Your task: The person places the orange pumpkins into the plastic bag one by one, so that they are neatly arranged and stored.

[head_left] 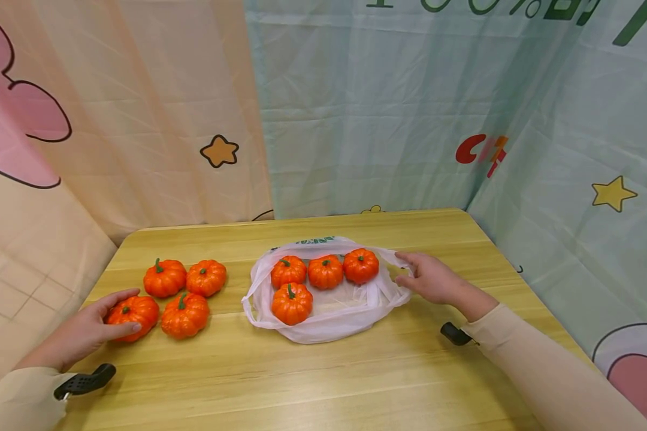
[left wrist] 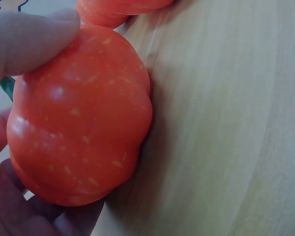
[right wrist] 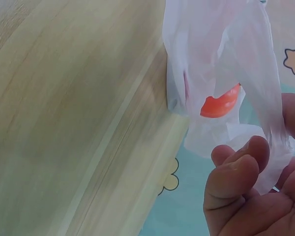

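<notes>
At the table's left side my left hand [head_left: 86, 330] grips a small orange pumpkin [head_left: 138, 312], thumb on one side and fingers on the other. In the left wrist view this pumpkin [left wrist: 83, 118] shows yellow flecks, and its green stem is partly hidden by the hand. Three more pumpkins [head_left: 186, 315] stand close beside it. A white plastic bag [head_left: 350, 320] lies spread open mid-table, with several pumpkins [head_left: 325, 272] inside it. My right hand [head_left: 435, 278] holds the bag's right handle, pinched between thumb and fingers in the right wrist view.
The wooden table [head_left: 280, 383] has its back edge against a printed curtain [head_left: 356, 120]. More curtain hangs along the left and right sides. A black wrist-camera mount [head_left: 86, 382] sits at the left cuff, another [head_left: 455, 334] at the right.
</notes>
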Motion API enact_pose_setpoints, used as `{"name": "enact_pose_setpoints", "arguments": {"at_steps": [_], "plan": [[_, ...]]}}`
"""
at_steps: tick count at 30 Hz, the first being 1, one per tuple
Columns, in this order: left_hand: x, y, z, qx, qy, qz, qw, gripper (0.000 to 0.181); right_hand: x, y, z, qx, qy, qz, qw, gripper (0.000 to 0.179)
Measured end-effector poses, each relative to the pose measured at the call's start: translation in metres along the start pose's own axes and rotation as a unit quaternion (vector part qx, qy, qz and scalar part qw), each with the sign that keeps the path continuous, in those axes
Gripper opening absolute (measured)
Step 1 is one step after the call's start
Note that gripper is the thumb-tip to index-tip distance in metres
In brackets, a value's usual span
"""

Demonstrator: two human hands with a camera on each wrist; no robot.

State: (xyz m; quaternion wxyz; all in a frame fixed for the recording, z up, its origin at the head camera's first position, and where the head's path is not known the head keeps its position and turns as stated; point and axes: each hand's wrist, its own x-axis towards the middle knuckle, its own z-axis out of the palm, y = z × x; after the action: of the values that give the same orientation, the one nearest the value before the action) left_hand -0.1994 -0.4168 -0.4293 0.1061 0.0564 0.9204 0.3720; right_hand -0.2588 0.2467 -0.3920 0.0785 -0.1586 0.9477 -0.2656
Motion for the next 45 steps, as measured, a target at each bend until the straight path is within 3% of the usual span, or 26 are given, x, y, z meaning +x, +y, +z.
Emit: {"name": "enact_pose_setpoints", "arguments": {"at_steps": [6, 15, 23, 29, 38, 45], "plan": [[-0.001, -0.001, -0.001, 0.010, 0.011, 0.000, 0.9999, 0.081, 0.001, 0.001, 0.001, -0.006, 0.007, 0.001, 1.0000, 0.064], [-0.004, 0.000, -0.002, 0.013, 0.061, 0.028, 0.9977, 0.078, -0.001, -0.003, 0.000, 0.003, 0.014, 0.001, 0.9999, 0.062], [-0.001, 0.014, -0.004, 0.009, 0.092, 0.058, 0.9941, 0.076, -0.002, -0.005, 0.000, 0.016, 0.024, -0.007, 0.9996, 0.059], [0.003, 0.032, -0.002, 0.005, 0.100, 0.085, 0.9914, 0.074, -0.002, -0.004, 0.002, 0.014, 0.037, -0.016, 0.9991, 0.057], [0.010, 0.075, 0.012, -0.013, 0.092, 0.128, 0.9874, 0.073, -0.004, -0.006, 0.001, 0.014, 0.057, -0.019, 0.9981, 0.055], [0.013, 0.111, 0.021, -0.004, 0.069, 0.121, 0.9902, 0.077, -0.005, -0.007, 0.001, 0.016, 0.057, -0.017, 0.9981, 0.054]]}}
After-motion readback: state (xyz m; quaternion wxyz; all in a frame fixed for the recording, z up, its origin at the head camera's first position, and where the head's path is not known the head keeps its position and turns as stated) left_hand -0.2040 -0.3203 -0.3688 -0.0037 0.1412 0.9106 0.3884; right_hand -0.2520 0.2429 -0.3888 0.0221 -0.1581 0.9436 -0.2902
